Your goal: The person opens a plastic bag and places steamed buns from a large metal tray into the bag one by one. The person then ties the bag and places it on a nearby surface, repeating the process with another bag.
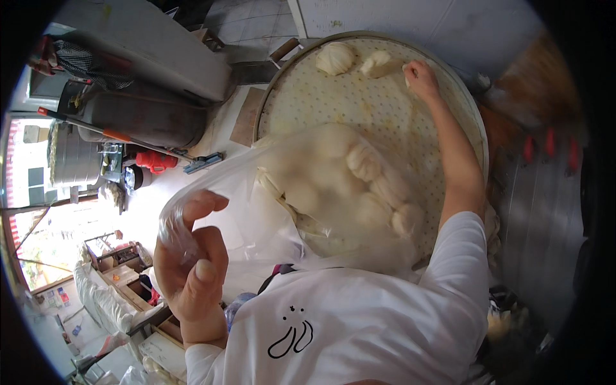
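A large clear plastic bag (256,237) spreads from my left hand (196,263) over the near part of a round steamer tray (308,106). The film wraps my curled left fingers, which hold the bag's edge. Through the film, several pale steamed buns (366,163) show blurred. My right arm stretches to the tray's far right. There my right hand (422,80) is closed, fingers curled down, a sliver of something pale at their edge; what they hold is mostly hidden. Left of it lie a torn-looking pale bun (375,64) and a round pleated bun (335,59).
At the left are a dark cylinder (141,112), an orange-and-grey pole (115,135) and a red jug (156,160). Wooden boxes (125,276) stand at the lower left. A grey metal surface (539,224) lies at the right. A pale wall (385,22) rises behind the tray.
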A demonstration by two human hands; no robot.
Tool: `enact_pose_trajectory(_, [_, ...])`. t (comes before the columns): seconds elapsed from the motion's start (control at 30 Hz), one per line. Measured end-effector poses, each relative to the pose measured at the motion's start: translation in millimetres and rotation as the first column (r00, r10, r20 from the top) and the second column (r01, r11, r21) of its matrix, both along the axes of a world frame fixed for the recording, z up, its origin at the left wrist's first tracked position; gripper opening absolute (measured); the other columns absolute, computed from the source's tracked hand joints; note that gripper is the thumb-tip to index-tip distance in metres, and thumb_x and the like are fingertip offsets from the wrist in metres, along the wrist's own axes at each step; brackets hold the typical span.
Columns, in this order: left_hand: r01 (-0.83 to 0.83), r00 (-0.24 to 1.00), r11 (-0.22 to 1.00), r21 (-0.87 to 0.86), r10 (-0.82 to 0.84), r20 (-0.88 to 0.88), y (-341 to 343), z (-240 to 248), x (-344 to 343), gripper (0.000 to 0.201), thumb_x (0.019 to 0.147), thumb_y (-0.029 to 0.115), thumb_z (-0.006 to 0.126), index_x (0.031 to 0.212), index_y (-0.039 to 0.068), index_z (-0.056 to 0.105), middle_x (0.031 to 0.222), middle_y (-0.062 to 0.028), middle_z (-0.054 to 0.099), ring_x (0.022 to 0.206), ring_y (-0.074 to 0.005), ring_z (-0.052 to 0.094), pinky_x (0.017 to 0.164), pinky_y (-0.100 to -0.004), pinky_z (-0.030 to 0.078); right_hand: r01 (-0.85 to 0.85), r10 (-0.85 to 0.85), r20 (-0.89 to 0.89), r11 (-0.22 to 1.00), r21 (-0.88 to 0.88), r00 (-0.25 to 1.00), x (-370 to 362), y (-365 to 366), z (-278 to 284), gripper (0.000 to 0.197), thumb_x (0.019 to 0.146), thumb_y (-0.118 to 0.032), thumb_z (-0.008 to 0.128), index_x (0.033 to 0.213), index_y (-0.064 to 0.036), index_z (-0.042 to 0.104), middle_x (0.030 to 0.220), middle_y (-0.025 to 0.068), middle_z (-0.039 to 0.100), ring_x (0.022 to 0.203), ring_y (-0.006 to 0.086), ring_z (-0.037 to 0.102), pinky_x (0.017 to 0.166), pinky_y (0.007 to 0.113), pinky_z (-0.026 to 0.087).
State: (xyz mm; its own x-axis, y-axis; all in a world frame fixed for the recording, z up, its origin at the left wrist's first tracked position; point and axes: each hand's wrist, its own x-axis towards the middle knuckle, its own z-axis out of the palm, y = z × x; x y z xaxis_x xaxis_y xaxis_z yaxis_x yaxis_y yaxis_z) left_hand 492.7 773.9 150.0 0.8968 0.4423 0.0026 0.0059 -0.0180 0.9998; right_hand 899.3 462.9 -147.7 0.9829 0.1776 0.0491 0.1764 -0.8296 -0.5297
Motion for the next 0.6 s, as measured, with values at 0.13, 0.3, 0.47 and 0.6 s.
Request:
enact_pose_trajectory(0.13, [0.207, 0.974, 0.974, -0.090, -0.196, 0.117, 4, 0, 0, 0.063, 0.081, 0.030, 0.072, 0.121, -0.012, 0.049, 0.122, -0.0241, 0.054, 0.049, -0.0021, 0.040, 0.044, -0.0151, 0.027, -0.015, 0.007, -0.257, 0.999, -0.030, 0.966, -44, -25, 25, 0.031, 0.088, -0.041, 0.065, 0.094, -0.0114, 0.062, 0.112, 0.0046, 0.058, 0.094, 0.0238, 0.058, 0.082, 0.037, 0.048])
enact_pose_trajectory(0.3, [0.328, 0.932, 0.941, -0.083, -0.308, 0.191, 2, -6, -1, 0.063, 0.088, 0.029, 0.068, 0.121, -0.018, 0.042, 0.125, -0.0262, 0.048, 0.047, -0.0004, 0.037, 0.033, -0.0127, 0.025, -0.020, 0.006, 0.332, 0.999, 0.039, 0.943, -46, 32, 61, 0.052, 0.079, -0.050, 0.073, 0.119, -0.0185, 0.059, 0.123, 0.0075, 0.053, 0.112, 0.0268, 0.052, 0.089, 0.045, 0.047])
enact_pose_trajectory(0.47, [0.267, 0.956, 0.960, -0.079, -0.253, 0.146, -1, -7, -5, 0.064, 0.087, 0.029, 0.069, 0.122, -0.017, 0.043, 0.122, -0.0271, 0.049, 0.047, -0.0005, 0.038, 0.033, -0.0127, 0.024, -0.306, 0.206, -0.255, 0.831, -0.465, 0.945, -74, 119, 58, 0.087, 0.064, -0.056, 0.081, 0.139, -0.0292, 0.047, 0.151, 0.0082, 0.024, 0.140, 0.0364, 0.020, 0.103, 0.059, 0.038])
enact_pose_trajectory(0.6, [0.228, 0.968, 0.972, -0.050, -0.221, 0.118, 3, -5, -9, 0.066, 0.086, 0.030, 0.069, 0.122, -0.019, 0.043, 0.120, -0.0277, 0.050, 0.046, 0.0005, 0.037, 0.034, -0.0124, 0.023, -0.509, 0.315, -0.416, 0.679, -0.529, 0.853, -93, 119, 45, 0.106, 0.047, -0.045, 0.092, 0.141, -0.0301, 0.044, 0.159, 0.0038, 0.001, 0.144, 0.0421, -0.005, 0.108, 0.065, 0.031])
